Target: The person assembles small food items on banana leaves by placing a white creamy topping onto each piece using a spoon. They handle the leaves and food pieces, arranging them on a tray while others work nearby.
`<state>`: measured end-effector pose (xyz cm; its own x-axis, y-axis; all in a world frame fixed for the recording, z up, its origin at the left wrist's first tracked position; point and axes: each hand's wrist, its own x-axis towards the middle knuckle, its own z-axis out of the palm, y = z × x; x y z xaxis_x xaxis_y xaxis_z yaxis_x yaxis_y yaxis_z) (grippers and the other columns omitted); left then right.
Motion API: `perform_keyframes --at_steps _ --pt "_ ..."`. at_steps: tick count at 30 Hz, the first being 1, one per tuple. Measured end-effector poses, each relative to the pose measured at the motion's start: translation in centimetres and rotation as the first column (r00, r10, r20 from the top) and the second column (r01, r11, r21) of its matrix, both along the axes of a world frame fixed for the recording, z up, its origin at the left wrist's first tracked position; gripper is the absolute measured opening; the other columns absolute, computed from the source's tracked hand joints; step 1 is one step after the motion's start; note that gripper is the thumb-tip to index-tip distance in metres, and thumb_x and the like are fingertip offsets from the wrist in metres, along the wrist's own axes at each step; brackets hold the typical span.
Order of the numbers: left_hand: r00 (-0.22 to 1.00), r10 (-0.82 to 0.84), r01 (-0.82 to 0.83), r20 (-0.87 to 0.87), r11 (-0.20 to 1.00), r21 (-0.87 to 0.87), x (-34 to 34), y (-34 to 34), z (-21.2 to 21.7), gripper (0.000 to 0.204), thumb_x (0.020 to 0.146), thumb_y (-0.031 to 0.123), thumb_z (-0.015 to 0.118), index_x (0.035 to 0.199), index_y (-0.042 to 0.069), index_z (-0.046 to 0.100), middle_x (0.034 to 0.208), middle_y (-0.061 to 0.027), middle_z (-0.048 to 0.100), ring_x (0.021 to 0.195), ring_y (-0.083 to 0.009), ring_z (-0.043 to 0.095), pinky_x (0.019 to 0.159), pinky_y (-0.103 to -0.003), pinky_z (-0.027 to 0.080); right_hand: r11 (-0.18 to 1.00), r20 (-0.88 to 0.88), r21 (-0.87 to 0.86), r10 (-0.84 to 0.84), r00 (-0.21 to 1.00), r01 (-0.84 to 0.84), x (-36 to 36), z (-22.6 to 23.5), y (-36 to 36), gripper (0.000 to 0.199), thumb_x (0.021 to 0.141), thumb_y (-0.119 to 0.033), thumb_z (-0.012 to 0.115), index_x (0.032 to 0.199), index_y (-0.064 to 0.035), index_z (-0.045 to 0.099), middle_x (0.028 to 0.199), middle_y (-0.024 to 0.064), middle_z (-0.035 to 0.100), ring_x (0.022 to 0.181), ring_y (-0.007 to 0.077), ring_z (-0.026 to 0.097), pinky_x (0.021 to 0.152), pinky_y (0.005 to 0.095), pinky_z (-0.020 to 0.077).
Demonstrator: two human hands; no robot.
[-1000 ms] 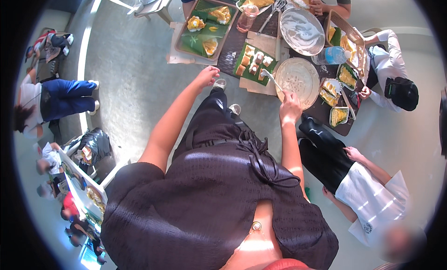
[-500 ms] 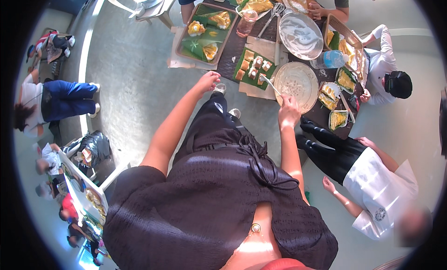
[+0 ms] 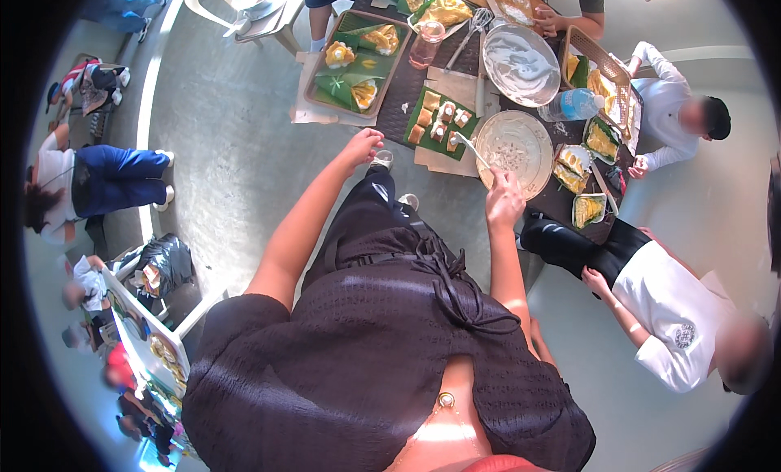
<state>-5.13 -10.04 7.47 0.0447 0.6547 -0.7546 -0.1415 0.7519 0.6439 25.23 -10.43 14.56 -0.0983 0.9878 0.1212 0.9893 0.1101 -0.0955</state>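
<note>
My right hand (image 3: 504,200) is closed around the handle of a spoon (image 3: 471,147), at the near rim of a round shallow pan (image 3: 515,143) with a thin pale batter in it. The spoon's tip points toward a green banana leaf (image 3: 440,121) bearing several small square sweets. My left hand (image 3: 364,146) hangs in the air by the near edge of the dark table (image 3: 407,86), its fingers loosely curled and holding nothing. I wear a dark dress with a tied belt.
A wooden tray (image 3: 355,58) with leaf-wrapped yellow food, a pink glass (image 3: 425,44), a whisk (image 3: 472,29), a large metal bowl (image 3: 521,64) and a plastic bottle (image 3: 573,105) stand on the table. A person in white (image 3: 671,305) crouches at right, another person (image 3: 675,118) sits beyond.
My right hand with the spoon has shifted slightly along the pan's near rim. The crouching person at right has moved an arm. My left hand stays about where it was.
</note>
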Motion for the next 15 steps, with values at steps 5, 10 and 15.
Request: perform_keyframes --at_steps 5,10,15 --pt "1.0 -0.002 0.002 0.009 1.0 -0.003 0.01 0.04 -0.08 0.015 0.084 0.02 0.043 0.096 0.013 0.048 0.081 0.0023 0.048 0.06 -0.005 0.04 0.055 -0.019 0.038 1.0 0.002 -0.015 0.026 1.0 -0.026 0.0 -0.08 0.16 0.02 0.072 -0.009 0.052 0.087 -0.0195 0.061 0.073 0.003 0.05 0.069 0.0197 0.053 0.062 0.0331 0.0437" --pt "1.0 -0.002 0.002 0.011 1.0 -0.007 0.11 0.3 0.27 0.015 0.084 0.02 0.043 0.096 0.013 0.048 0.081 0.0028 0.048 0.06 -0.0046 0.04 0.055 -0.019 0.037 0.999 -0.06 0.051 0.012 0.998 -0.009 0.3 0.21 -0.14 0.019 0.071 -0.009 0.054 0.085 -0.019 0.061 0.073 0.0034 0.051 0.068 0.0201 0.054 0.06 0.0327 0.0442" --pt "1.0 0.001 0.0 0.014 1.0 -0.013 0.08 0.47 0.15 0.014 0.084 0.02 0.043 0.095 0.013 0.048 0.08 0.003 0.048 0.06 -0.0043 0.039 0.055 -0.018 0.037 0.999 -0.09 -0.002 -0.04 0.995 0.04 0.2 0.55 0.41 0.018 0.071 -0.009 0.054 0.085 -0.0186 0.061 0.072 0.0037 0.051 0.068 0.0206 0.054 0.061 0.0327 0.0446"
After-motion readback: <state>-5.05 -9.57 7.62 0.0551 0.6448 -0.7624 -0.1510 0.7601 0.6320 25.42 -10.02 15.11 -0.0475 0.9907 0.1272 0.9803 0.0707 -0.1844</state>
